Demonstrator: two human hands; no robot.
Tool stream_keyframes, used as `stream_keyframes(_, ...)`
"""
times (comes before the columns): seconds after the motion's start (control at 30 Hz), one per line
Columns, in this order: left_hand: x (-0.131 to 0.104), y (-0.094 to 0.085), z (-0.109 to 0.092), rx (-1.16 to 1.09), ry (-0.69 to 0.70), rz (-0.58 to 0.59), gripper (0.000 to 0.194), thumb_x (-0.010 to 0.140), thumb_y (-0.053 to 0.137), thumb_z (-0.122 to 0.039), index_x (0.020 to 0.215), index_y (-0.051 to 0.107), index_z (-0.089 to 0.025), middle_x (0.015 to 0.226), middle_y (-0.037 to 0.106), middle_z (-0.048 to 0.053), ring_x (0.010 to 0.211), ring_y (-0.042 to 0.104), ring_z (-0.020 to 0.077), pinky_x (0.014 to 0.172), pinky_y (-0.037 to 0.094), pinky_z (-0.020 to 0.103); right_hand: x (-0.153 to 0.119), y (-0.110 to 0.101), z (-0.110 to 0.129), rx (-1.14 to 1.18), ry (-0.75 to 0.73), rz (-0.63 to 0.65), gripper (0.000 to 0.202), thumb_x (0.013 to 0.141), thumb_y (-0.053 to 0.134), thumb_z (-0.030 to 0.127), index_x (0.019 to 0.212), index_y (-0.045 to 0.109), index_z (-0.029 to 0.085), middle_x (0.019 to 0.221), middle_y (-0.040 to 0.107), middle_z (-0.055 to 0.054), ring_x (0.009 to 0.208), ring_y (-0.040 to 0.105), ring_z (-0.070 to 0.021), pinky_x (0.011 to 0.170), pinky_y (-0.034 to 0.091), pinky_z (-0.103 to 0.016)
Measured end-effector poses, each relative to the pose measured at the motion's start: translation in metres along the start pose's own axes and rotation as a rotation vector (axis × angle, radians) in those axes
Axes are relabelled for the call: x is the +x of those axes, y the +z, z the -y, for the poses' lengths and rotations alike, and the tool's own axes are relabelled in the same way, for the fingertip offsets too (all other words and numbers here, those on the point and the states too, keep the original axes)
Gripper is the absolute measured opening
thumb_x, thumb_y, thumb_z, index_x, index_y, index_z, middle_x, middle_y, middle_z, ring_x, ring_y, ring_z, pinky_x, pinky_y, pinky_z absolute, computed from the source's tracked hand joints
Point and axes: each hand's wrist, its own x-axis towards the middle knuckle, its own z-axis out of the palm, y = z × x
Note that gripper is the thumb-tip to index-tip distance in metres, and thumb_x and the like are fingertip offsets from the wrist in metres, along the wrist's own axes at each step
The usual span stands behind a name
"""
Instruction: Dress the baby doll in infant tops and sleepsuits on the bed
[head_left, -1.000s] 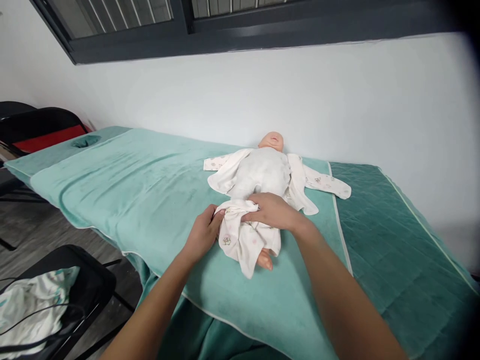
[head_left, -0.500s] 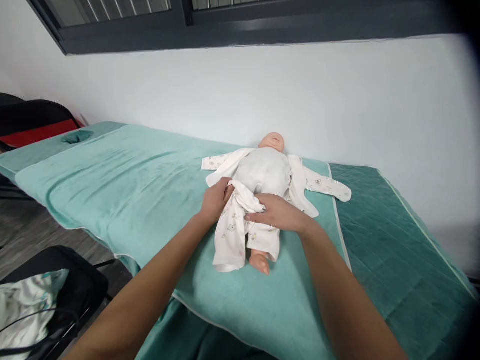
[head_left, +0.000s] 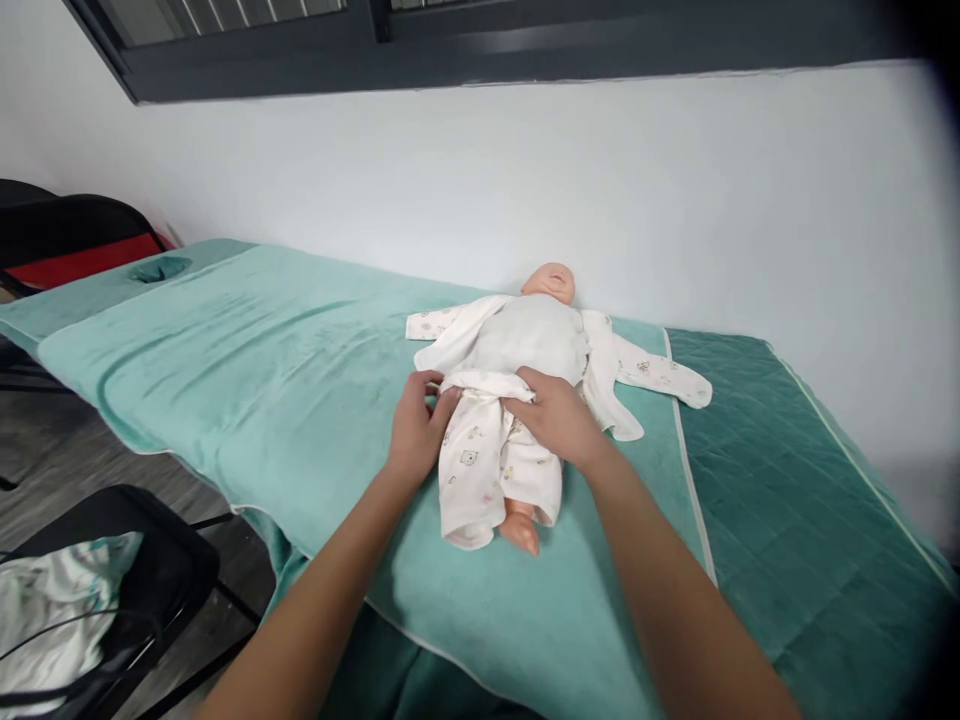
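A baby doll (head_left: 550, 282) lies on its back, head toward the wall, with a grey-white torso. Its white printed shirt (head_left: 600, 370) is spread open beneath it, sleeves out to both sides. White printed pants (head_left: 474, 470) cover its legs, and one bare foot (head_left: 520, 530) sticks out of the right-hand leg; the other foot is hidden. My left hand (head_left: 421, 425) pinches the waistband at its left side. On the right side of the waistband, my right hand (head_left: 553, 412) grips the cloth between thumb and fingers.
A green cloth (head_left: 300, 330) covers the long bed, with a darker quilted part (head_left: 787, 450) at right. At lower left, a black chair (head_left: 161, 560) holds a crumpled white cloth (head_left: 64, 600). A wall with a dark window frame (head_left: 247, 55) stands behind.
The waistband has been pulled up and straightened across the doll's lower belly. My left hand has shifted slightly left and down, my right hand slightly up. The view has moved a little.
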Motion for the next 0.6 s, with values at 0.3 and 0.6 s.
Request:
stream_keyframes(0.3,-0.053,-0.022,-0.007,0.100,-0.035,0.266,0.038,0.098,0.038,-0.046,0.075,0.053,-0.019,0.076,0.058,0.001,0.074,0.052,0.0165,0.070,0.041,0.029,0.003,0.006,-0.002,0.019,0.024,-0.104,0.017,0.085,0.053,0.030,0.073,0.047,0.022,0.066,0.053,0.004,0.064,0.047,-0.0134,0.059,0.026,-0.025)
stream_keyframes(0.6,-0.001,-0.010,-0.001,0.386,0.062,0.213,0.035,0.100,0.034,-0.044,0.085,0.054,-0.020,0.086,0.065,0.004,0.076,0.058,0.0188,0.064,0.037,0.028,0.004,0.004,-0.004,-0.019,0.069,-0.122,0.018,0.086,0.053,0.033,0.073,0.046,0.022,0.068,0.054,0.003,0.065,0.047,-0.0138,0.061,0.027,-0.025)
